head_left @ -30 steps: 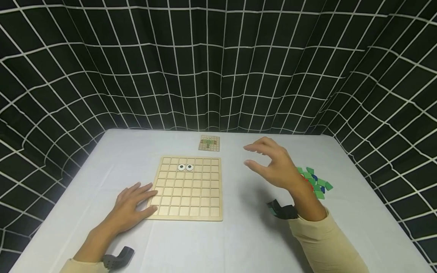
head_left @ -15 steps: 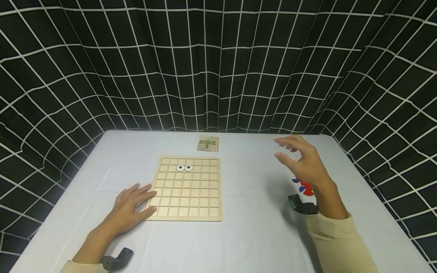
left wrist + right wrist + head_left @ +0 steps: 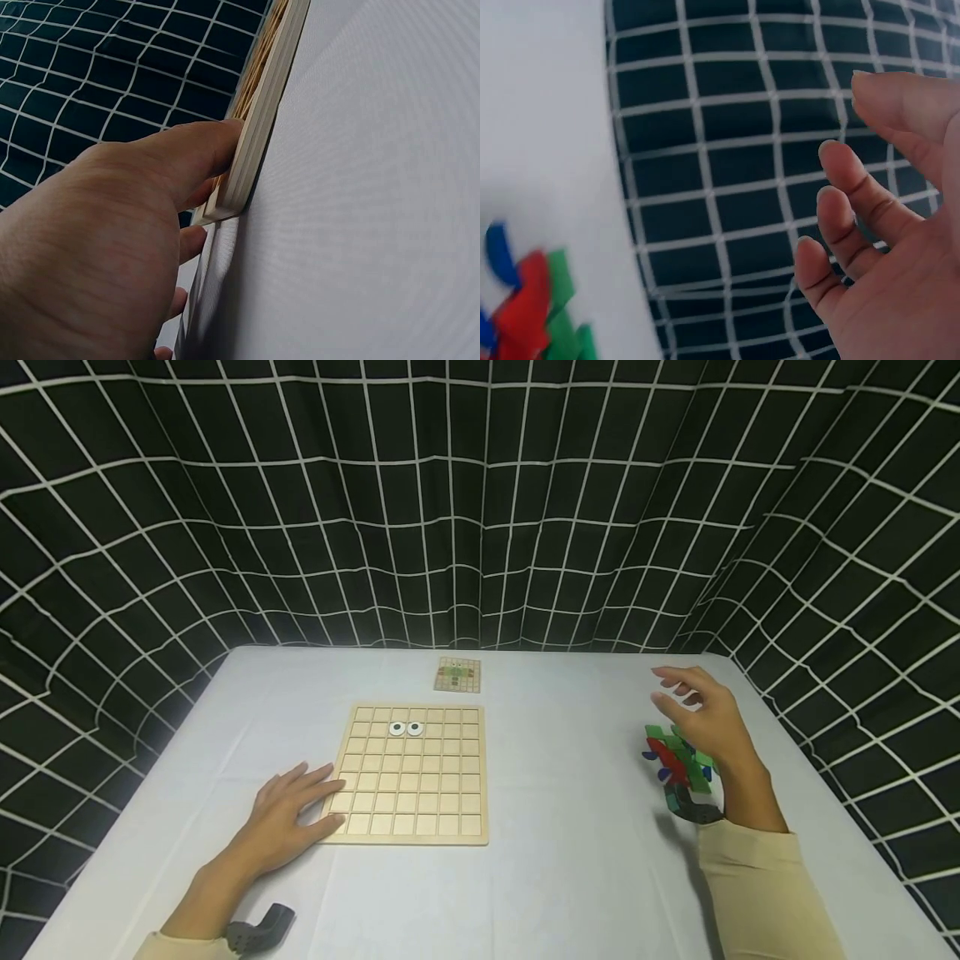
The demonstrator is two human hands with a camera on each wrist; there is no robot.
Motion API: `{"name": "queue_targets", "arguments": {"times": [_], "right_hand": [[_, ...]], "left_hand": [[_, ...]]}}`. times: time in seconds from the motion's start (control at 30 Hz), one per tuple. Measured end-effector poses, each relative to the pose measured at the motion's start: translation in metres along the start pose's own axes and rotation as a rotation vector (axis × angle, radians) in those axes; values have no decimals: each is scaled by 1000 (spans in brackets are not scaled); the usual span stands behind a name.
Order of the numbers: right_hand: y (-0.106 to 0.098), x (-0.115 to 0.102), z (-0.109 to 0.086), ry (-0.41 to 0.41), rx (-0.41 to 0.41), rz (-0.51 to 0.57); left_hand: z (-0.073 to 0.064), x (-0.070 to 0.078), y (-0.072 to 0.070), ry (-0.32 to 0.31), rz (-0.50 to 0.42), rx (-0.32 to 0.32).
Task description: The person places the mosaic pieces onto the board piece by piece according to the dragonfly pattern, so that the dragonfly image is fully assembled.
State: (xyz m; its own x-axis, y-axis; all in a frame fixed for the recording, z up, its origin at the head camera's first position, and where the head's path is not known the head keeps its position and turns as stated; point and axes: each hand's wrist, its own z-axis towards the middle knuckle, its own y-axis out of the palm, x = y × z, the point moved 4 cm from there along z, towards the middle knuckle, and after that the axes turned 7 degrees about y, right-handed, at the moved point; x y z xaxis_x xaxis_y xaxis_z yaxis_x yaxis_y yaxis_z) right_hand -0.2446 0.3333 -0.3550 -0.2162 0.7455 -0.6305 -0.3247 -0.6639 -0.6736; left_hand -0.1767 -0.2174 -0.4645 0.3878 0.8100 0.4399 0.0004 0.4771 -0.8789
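Note:
A wooden grid board lies flat on the white table, with two round white eye pieces side by side in its upper rows. My left hand rests on the board's lower left edge; in the left wrist view the thumb touches the wooden rim. My right hand hovers above the table on the right, fingers loosely bent and holding nothing. Below and beside it lies a pile of flat green, red and blue pieces, partly hidden by the hand and wrist. The right wrist view shows red pieces blurred at lower left.
A small card with a gridded colour picture lies behind the board. Each wrist carries a dark camera mount, such as the left one. A black curtain with white grid lines surrounds the table's back and sides.
My right hand has moved right, from beside the board to over the pile of coloured pieces. The left hand and the board stay in place.

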Motion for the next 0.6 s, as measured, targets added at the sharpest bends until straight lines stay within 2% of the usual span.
{"name": "queue_targets", "arguments": {"times": [0.13, 0.33, 0.5, 0.6], "right_hand": [[0, 27, 0, 87, -26, -14], [3, 68, 0, 301, -70, -49], [4, 89, -4, 343, -125, -74], [6, 99, -6, 395, -138, -93]], "left_hand": [[0, 1, -1, 1, 6, 1], [1, 1, -2, 13, 2, 4], [1, 0, -1, 6, 3, 5], [0, 0, 0, 5, 2, 8]]}}
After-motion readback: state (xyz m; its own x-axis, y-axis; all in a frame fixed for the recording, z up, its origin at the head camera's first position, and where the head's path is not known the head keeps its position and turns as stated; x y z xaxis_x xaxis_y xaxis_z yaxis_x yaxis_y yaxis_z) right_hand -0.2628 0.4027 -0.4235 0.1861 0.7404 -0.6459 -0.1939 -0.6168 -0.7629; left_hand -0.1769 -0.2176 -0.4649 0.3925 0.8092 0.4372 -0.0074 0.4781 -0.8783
